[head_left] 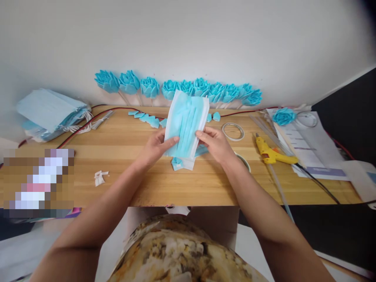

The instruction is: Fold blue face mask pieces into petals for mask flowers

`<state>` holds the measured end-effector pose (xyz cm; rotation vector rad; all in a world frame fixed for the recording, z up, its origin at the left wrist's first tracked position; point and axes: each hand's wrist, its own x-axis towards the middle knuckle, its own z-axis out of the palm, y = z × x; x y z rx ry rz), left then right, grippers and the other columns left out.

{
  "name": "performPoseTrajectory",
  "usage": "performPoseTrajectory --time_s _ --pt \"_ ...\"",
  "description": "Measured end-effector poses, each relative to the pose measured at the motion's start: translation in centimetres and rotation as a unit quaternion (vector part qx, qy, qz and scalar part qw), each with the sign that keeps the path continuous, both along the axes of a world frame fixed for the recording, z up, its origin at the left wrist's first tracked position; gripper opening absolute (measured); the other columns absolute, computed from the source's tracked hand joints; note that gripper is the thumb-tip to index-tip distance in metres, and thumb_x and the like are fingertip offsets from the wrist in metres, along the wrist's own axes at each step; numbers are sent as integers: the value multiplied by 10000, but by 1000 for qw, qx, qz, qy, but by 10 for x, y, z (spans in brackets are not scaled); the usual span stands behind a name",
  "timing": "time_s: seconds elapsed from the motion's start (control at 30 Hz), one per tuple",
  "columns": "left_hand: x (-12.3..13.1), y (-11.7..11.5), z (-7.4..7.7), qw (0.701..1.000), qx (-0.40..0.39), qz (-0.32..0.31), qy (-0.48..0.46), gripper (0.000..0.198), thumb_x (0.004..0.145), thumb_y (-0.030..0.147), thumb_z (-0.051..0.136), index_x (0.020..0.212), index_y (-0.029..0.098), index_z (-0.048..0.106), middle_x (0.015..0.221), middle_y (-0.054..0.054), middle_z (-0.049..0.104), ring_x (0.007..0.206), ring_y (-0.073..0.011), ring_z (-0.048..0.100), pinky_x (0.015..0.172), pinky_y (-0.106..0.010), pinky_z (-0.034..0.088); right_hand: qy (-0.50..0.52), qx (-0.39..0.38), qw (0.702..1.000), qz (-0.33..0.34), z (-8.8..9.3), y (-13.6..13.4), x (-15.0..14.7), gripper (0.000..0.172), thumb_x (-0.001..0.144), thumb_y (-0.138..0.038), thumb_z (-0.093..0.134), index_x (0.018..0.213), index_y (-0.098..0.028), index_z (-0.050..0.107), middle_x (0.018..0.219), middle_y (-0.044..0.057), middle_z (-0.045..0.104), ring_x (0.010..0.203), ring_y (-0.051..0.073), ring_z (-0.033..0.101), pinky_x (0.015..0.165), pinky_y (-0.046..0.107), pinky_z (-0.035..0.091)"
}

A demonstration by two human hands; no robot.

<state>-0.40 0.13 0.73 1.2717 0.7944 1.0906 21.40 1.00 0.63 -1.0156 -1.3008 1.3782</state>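
A blue pleated face mask [186, 121] is held upright over the middle of the wooden table [123, 172]. My left hand [155, 148] pinches its lower left edge with the thumb across the front. My right hand [214, 143] grips the lower right edge. Under the mask lie cut blue and white mask pieces [182, 162]. A row of blue flowers made from mask material [179, 88] leans against the wall behind.
A stack of blue masks [49, 113] lies at the far left with loose ear loops. A tape ring [233, 131], a yellow glue gun [272, 153] with its cord, papers [305, 145] and one more blue flower [284, 116] sit at the right. Small blue cut petals [145, 117] lie near the wall.
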Motion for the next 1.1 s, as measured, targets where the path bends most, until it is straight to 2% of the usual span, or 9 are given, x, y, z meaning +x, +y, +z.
performPoseTrajectory --time_s 0.13,0.27,0.37,0.47,0.63,0.8,0.93,1.0,1.1 --pt "-3 0 -2 999 -37 2 25 423 740 530 860 926 169 742 831 -32 762 697 -168 665 661 -288 563 -15 -15 997 74 -1 -1 2 490 697 -705 817 794 -232 730 741 15 718 725 195 686 693 332 578" --pt "-8 1 0 996 -8 -48 81 360 753 498 843 820 166 722 722 -2 694 615 -133 592 582 -251 495 27 23 999 7 4 6 11 611 725 -796 730 1022 -262 738 927 32 754 889 230 719 740 340 592" --pt "-11 1 3 985 4 -108 134 327 791 479 800 793 163 717 679 2 650 585 -125 551 543 -240 445 18 52 998 -40 12 9 22 632 742 -773 732 1150 -290 736 1061 33 760 996 234 715 778 328 586" --pt "-12 1 7 973 5 -152 176 319 804 472 769 822 156 723 666 5 635 577 -125 535 543 -241 440 -12 77 996 -47 16 8 28 539 761 -677 784 1142 -296 760 1058 25 764 957 208 711 758 303 571" --pt "-11 1 11 961 7 -172 216 309 813 455 737 836 147 719 693 -4 652 599 -130 545 550 -238 459 -37 125 988 -82 13 8 24 356 732 -500 863 1012 -290 802 814 -17 713 742 150 644 664 282 529" --pt "-13 0 16 959 -18 -199 200 317 813 466 749 860 153 728 717 -12 688 617 -139 576 575 -246 504 -52 135 984 -108 9 11 23 399 757 -541 832 1057 -282 786 908 3 740 884 202 684 763 337 557" --pt "-15 0 17 969 -15 -168 182 325 790 473 787 843 157 731 733 -12 697 628 -137 581 577 -241 499 3 91 992 -91 6 13 25 468 853 -689 687 1083 -290 769 1009 19 759 965 215 711 770 332 580" --pt "-14 0 15 976 -7 -137 169 338 780 488 801 825 160 728 727 -10 691 623 -134 574 561 -238 484 40 61 995 -71 6 14 24 552 878 -771 585 1070 -282 758 980 29 758 959 220 722 743 331 595" --pt "-11 1 10 989 -10 -69 130 386 746 522 835 841 164 727 737 -11 699 624 -139 587 577 -251 500 78 19 997 -24 6 16 21 677 839 -869 515 988 -249 742 877 48 743 897 230 733 686 335 608"
